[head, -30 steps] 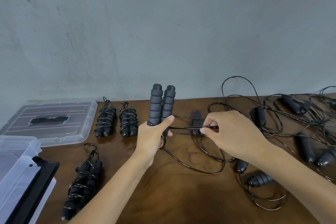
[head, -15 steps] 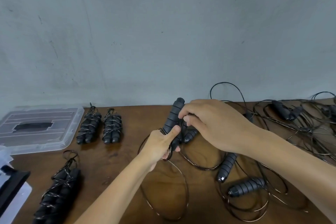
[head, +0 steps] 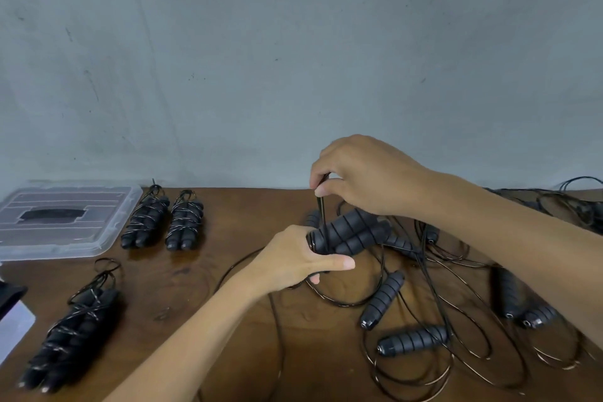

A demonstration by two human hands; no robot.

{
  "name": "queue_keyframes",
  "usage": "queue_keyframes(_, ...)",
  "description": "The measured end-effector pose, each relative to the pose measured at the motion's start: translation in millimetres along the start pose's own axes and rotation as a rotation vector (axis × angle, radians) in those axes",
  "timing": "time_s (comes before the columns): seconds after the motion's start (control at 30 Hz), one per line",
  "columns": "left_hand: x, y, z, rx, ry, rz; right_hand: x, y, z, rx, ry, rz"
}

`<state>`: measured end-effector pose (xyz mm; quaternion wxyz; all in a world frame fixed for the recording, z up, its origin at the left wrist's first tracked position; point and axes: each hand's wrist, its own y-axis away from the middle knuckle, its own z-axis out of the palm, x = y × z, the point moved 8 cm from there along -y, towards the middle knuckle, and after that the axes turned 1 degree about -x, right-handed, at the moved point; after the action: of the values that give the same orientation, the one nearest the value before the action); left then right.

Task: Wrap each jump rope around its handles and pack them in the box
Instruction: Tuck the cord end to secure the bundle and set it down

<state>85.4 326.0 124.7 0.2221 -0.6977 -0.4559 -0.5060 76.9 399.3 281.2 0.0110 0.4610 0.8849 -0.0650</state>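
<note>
- Right now I see the left hand (head: 293, 258) wrapped round the near end of a pair of handles (head: 350, 233), held side by side, tilted low over the table (head: 228, 320), thumb stretched out underneath.
- Right hand (head: 365, 173) sits above them, fingertips pinching the cord (head: 321, 206), which runs taut down to the handles by the left hand.
- Rest of that cord trails in a loose loop on the wood below the left wrist.
- 3 wrapped bundles done: two side by side (head: 163, 222) just beside the clear lid (head: 65, 222) at far left, a third (head: 71, 336) near the front-left edge.
- Box corner (head: 13, 313) barely in view at left edge; can't tell what's inside.
- Unwrapped ropes (head: 456, 320) w/ loose handles lie tangled on the right, under and past the right forearm.
</note>
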Motion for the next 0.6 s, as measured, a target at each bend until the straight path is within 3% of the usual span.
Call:
queue_keyframes(0.13,14.1,5.5,6.3,-0.022,-0.147,0.053,21.7,3.0,4.6,-0.002,-0.124,-0.017)
queue_keyframes(0.27,21.3,12.3,8.4,0.036,-0.105,0.124,53.2,11.2,10.7,-0.023,-0.353,0.046)
queue_keyframes(0.4,28.0,20.6,14.0,0.063,0.096,0.21,76.8,25.1,43.6,-0.157,-0.66,0.159)
queue_keyframes(0.6,8.2,9.2,19.5,0.112,0.589,0.132,75.2,44.3,72.5,-0.096,-0.626,0.134)
